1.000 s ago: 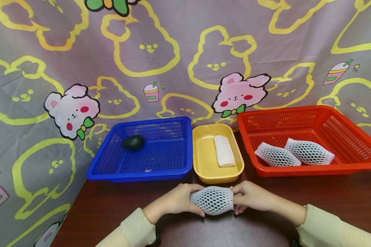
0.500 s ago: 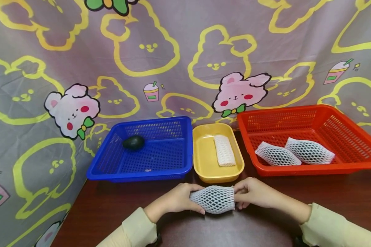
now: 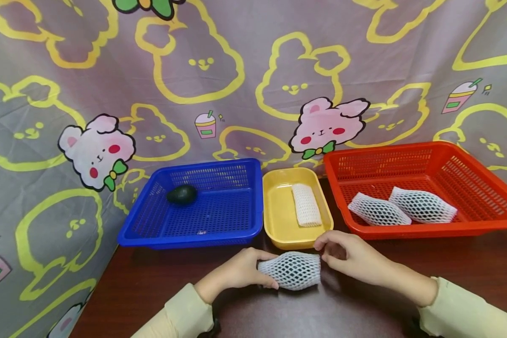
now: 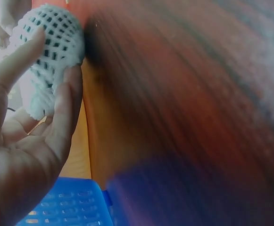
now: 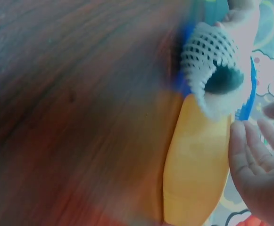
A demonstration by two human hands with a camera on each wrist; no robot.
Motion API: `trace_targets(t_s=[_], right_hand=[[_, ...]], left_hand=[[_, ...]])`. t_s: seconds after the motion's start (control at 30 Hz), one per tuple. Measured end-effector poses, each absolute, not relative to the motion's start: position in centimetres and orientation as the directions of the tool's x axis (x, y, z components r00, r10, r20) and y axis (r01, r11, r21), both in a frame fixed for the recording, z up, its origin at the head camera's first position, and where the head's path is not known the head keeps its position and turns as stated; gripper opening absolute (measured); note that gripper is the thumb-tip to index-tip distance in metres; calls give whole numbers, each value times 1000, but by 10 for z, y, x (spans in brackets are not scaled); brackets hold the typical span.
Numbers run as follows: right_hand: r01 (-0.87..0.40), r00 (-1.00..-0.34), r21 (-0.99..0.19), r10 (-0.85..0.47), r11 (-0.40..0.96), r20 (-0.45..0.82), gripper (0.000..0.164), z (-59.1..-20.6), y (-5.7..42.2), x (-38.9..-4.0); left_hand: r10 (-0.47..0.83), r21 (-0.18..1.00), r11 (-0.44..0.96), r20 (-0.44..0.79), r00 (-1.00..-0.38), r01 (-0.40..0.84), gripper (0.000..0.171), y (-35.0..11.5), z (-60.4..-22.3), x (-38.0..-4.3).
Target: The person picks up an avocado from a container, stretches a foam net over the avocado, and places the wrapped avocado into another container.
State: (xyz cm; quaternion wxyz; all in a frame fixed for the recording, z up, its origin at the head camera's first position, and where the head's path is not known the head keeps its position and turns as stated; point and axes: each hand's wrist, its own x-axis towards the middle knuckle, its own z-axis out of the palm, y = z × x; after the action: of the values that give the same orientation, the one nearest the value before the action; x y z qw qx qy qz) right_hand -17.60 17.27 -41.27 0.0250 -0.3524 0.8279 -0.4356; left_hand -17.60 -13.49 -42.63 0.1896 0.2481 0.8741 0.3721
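My left hand (image 3: 242, 268) grips one end of an avocado in a white foam net sleeve (image 3: 293, 271), low over the table front. Its thumb lies along the near side and its fingers along the far side, as the left wrist view also shows. In the right wrist view the sleeve's open end (image 5: 200, 89) faces the camera, with the dark green avocado inside. My right hand (image 3: 357, 256) is just right of that end, fingers loosely bent and holding nothing. A bare avocado (image 3: 182, 194) lies in the blue basket (image 3: 190, 241).
Behind the hands stands a yellow tray (image 3: 279, 202) with a white foam net sleeve (image 3: 307, 205) in it. To its right, a red basket (image 3: 431, 230) holds two netted avocados (image 3: 379, 209). A patterned curtain (image 3: 236, 70) hangs behind the brown table (image 3: 279, 314).
My right hand has let go of the sleeve's open end and moved away to the right and up. My left hand keeps its grip on the netted avocado, almost in place.
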Motion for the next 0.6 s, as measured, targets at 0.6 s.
trace_targets(t_s=[0.6], right_hand=[[-776, -586, -468, -758, 424, 286, 81, -432, 144, -172]], left_hand=[[553, 775, 585, -165, -816, 240, 59, -141, -425, -178]])
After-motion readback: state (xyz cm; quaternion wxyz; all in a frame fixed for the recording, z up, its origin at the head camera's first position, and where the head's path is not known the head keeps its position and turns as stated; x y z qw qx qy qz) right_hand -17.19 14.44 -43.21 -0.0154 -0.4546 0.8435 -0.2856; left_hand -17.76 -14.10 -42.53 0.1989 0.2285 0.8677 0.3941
